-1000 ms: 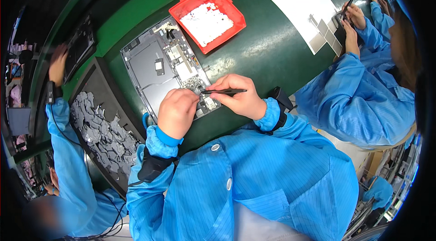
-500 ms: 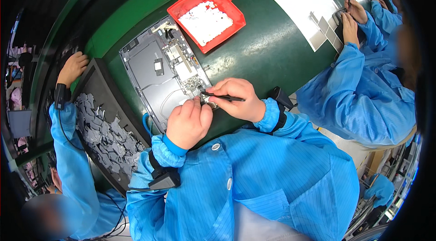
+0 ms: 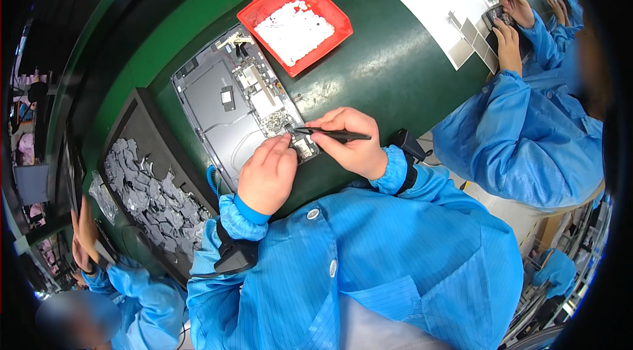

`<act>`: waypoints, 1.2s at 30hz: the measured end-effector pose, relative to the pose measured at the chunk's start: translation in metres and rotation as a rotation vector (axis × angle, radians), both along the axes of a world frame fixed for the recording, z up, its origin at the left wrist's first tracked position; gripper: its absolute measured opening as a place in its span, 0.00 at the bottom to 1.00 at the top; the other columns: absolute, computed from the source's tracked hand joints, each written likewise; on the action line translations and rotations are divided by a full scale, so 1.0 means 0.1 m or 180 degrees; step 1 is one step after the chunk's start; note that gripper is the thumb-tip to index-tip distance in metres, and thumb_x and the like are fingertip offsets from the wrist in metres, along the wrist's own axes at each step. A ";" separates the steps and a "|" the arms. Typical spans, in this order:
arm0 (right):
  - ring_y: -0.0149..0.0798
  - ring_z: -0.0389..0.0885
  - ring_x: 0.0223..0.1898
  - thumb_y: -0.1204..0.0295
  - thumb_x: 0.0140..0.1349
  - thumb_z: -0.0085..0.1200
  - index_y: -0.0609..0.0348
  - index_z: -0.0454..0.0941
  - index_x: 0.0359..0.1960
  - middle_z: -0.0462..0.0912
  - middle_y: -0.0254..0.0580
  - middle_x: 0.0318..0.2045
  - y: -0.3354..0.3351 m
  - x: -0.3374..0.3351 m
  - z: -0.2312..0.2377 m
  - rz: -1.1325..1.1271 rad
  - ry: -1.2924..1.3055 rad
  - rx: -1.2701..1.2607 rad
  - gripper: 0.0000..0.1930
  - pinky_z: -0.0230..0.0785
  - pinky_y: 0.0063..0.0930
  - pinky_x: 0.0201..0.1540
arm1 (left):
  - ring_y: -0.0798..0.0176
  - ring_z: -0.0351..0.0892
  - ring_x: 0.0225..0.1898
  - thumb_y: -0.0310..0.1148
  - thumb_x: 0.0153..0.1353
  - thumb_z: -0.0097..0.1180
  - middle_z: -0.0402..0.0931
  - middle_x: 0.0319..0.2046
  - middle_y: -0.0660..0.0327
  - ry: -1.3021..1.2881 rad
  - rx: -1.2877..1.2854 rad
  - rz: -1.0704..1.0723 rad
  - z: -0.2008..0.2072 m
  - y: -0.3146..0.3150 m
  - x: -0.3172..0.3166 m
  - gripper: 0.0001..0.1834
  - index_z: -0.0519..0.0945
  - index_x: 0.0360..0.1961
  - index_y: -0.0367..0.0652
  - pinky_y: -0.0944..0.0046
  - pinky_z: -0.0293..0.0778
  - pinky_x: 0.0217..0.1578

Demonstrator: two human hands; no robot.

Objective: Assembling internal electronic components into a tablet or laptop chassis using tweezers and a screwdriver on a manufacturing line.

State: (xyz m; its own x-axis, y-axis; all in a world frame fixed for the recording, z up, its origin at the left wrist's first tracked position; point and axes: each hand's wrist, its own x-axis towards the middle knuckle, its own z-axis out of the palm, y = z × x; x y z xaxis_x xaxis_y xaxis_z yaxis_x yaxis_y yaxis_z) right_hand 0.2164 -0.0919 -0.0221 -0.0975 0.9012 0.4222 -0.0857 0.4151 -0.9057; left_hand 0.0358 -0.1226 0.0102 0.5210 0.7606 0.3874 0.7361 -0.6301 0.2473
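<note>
An opened flat device (image 3: pixel 221 132) with a grey casing lies slanted in front of me. A circuit board (image 3: pixel 267 101) runs along its right side. My right hand (image 3: pixel 356 145) grips black tweezers (image 3: pixel 339 134), whose tips reach the lower part of the board. Close to those tips, my left hand (image 3: pixel 267 175) has its fingers pressed together at the board's lower edge. Whatever lies between the left fingertips is hidden. A small black module with a white label (image 3: pixel 228 98) sits on the casing.
Beyond the device is a red bin (image 3: pixel 343 24) of small white pieces. At left, a black tray (image 3: pixel 155 116) holds many grey cut pieces, with a clear plastic bag (image 3: pixel 102 198) beside it. White sheets (image 3: pixel 428 0) lie far right. Co-workers in blue sit on both sides.
My left hand has shifted slightly, and the tweezers now lie flatter in my right hand. The left co-worker's arm has drawn back from beside the tray; a dark flat thing is at their hands.
</note>
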 end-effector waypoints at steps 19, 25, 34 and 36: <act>0.45 0.83 0.35 0.85 0.43 0.62 0.67 0.73 0.24 0.81 0.49 0.28 -0.03 -0.03 0.05 0.0040 -0.0743 0.0605 0.09 0.76 0.32 0.36 | 0.51 0.76 0.43 0.23 0.41 0.54 0.77 0.40 0.53 0.0142 0.0026 -0.0055 0.03 -0.02 0.02 0.09 0.74 0.29 0.37 0.59 0.77 0.37; 0.42 0.82 0.31 0.83 0.44 0.62 0.65 0.74 0.25 0.81 0.47 0.29 -0.04 -0.09 0.10 0.0134 -0.0782 0.0884 0.08 0.74 0.29 0.34 | 0.53 0.75 0.45 0.27 0.45 0.53 0.76 0.41 0.54 0.0271 0.0100 0.0036 0.05 -0.05 -0.06 0.09 0.74 0.31 0.40 0.60 0.77 0.35; 0.35 0.79 0.39 0.86 0.48 0.60 0.67 0.74 0.32 0.80 0.46 0.36 0.09 -0.15 0.31 0.0377 0.0451 -0.0681 0.10 0.73 0.24 0.43 | 0.48 0.75 0.36 0.20 0.45 0.49 0.77 0.32 0.51 -0.0109 0.0308 0.2560 0.57 0.17 -1.42 0.12 0.78 0.33 0.38 0.54 0.72 0.38; 0.33 0.79 0.39 0.85 0.49 0.59 0.67 0.74 0.34 0.80 0.44 0.35 0.15 -0.28 0.39 0.0508 0.0262 -0.0661 0.11 0.73 0.23 0.43 | 0.48 0.77 0.35 0.26 0.49 0.51 0.77 0.28 0.49 0.0346 0.0026 0.3158 0.43 0.14 -2.06 0.08 0.80 0.30 0.38 0.54 0.72 0.37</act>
